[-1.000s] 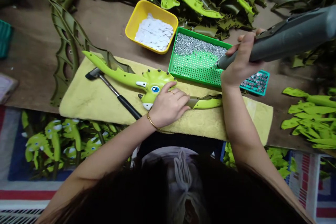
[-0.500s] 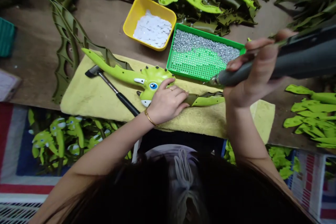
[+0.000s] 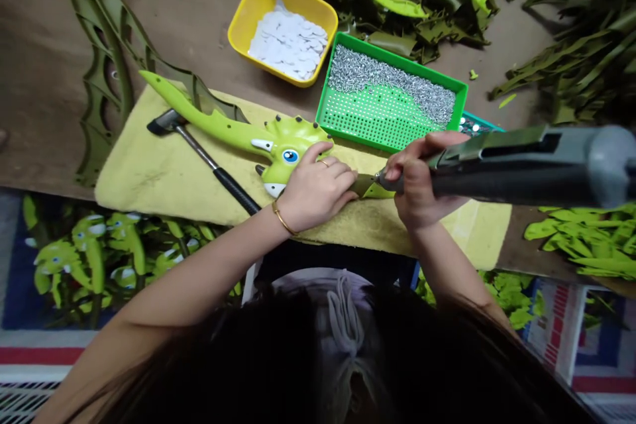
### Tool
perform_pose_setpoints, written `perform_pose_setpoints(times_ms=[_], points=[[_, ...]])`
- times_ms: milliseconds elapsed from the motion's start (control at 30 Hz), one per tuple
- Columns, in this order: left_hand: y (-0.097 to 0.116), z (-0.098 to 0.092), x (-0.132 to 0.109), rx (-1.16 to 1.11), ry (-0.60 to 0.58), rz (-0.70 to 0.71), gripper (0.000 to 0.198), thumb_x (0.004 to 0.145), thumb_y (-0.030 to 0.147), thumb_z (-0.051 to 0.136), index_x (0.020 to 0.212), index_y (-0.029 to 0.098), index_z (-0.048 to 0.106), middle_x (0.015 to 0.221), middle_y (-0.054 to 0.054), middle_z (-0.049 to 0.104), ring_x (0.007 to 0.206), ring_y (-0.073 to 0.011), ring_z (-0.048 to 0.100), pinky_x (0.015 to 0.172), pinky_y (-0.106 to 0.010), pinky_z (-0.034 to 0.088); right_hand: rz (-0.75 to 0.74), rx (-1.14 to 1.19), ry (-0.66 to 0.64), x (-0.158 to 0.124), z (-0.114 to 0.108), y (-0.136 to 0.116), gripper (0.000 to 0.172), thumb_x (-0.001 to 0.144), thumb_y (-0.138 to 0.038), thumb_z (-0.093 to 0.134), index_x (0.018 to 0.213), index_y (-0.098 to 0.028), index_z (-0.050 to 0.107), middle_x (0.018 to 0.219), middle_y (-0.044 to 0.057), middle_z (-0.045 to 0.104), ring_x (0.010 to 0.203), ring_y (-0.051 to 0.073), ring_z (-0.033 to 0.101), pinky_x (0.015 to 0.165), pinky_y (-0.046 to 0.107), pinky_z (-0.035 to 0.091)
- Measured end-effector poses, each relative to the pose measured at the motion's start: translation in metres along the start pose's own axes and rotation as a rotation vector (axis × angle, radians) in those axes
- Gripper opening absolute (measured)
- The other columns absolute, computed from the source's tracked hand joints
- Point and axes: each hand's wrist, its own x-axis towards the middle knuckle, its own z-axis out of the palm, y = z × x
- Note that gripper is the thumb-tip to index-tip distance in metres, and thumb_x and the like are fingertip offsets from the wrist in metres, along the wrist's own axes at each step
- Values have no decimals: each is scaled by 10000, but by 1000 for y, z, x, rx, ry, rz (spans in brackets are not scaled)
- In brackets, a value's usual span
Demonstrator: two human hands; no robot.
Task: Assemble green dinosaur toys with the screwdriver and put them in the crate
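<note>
On a folded, fuzzy yellow cloth (image 3: pixel 134 182) in the head view, a long lime-green plastic toy with a horned dinosaur head (image 3: pixel 278 139) is lying flat, showing a glossy blue eye, white horn and beak pieces, and a scalloped frill edged with small dark nubs. Its smooth, curving lime tail is tapering toward the upper left, while an olive section is emerging beyond the bare left hand (image 3: pixel 318 192), which is clasping the toy from above with bent fingers; their undersides are staying out of sight. The bare right hand (image 3: pixel 422 179) is closing firmly around the front of a thick grey cylindrical power driver (image 3: pixel 521 179), whose narrow tip is meeting the toy's olive-and-lime end. Beside the tail, a hammer with a steel shaft and black grip (image 3: pixel 236 191) is resting diagonally. Behind the cloth, a perforated green plastic tray (image 3: pixel 368 116) is holding a grainy heap of shiny silver screws (image 3: pixel 392 83), and a rounded yellow plastic tub (image 3: pixel 243 13) is containing thin, flat white pieces (image 3: pixel 288 43).
</note>
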Motion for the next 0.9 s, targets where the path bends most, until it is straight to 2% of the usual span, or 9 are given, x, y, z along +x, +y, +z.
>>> perform_pose_setpoints(times_ms=[100, 267, 333, 400, 467, 533, 667, 767, 900], points=[[2, -1, 2, 25, -8, 30, 238, 916, 309, 559, 1028, 150, 697, 933, -66, 743, 866, -216, 670, 1054, -510, 402, -168, 82, 249, 29, 10, -1, 244, 871, -421, 628, 1075, -310, 555, 828, -42, 593, 449, 47, 508, 397, 213, 419], [5, -13, -17, 72, 138, 22, 203, 888, 251, 611, 1055, 148, 664, 1191, -137, 660, 1123, -279, 605, 1058, -541, 411, -231, 13, 547, 79, 38, 39, 328, 858, -546, 608, 1027, -281, 513, 830, -35, 565, 461, 35, 504, 423, 219, 431], [2, -21, -39, 59, 328, -172, 154, 854, 247, 653, 984, 164, 656, 1131, -139, 649, 1079, -277, 608, 947, -486, 498, -222, -54, 563, 84, 46, 54, 400, 841, -623, 577, 999, -264, 501, 790, -34, 547, 454, 44, 492, 423, 235, 437], [-2, -29, -62, -33, 490, -512, 146, 831, 265, 680, 936, 183, 622, 979, -97, 638, 916, -226, 630, 797, -394, 546, -224, -95, 572, 84, 49, 62, 444, 827, -668, 551, 989, -260, 484, 770, -36, 535, 439, 47, 475, 404, 243, 423], [-4, -35, -80, -295, 504, -855, 247, 816, 326, 695, 986, 197, 571, 914, -49, 618, 750, -164, 629, 657, -317, 548, -222, -122, 576, 82, 50, 63, 462, 823, -692, 526, 980, -262, 471, 776, -31, 537, 433, 46, 467, 395, 247, 415], [-4, -38, -86, -650, 392, -1065, 417, 786, 400, 712, 1093, 204, 509, 868, -11, 613, 607, -126, 619, 522, -261, 522, -211, -138, 586, 80, 49, 61, 479, 812, -712, 517, 969, -262, 467, 781, -25, 541, 430, 45, 458, 395, 251, 410], [-3, -39, -75, -1069, 256, -1159, 594, 708, 458, 755, 1131, 190, 436, 703, 36, 619, 495, -155, 638, 433, -262, 533, -118, -48, 501, 76, 46, 61, 461, 800, -689, 565, 1010, -284, 503, 821, -30, 556, 483, 74, 513, 448, 272, 444], [-4, -36, -65, -1179, 364, -1175, 574, 655, 438, 802, 1015, 193, 428, 739, 14, 678, 582, -175, 699, 574, -314, 618, -75, 38, 415, 77, 44, 60, 424, 801, -645, 597, 1064, -319, 531, 866, -36, 576, 548, 94, 568, 526, 304, 499], [-1, -27, -61, -1315, 497, -1154, 582, 587, 383, 863, 925, 184, 432, 760, 4, 705, 664, -179, 731, 716, -343, 641, -189, 34, 477, 78, 37, 33, 323, 842, -554, 606, 1054, -312, 582, 886, -24, 591, 497, 61, 526, 468, 273, 472]])
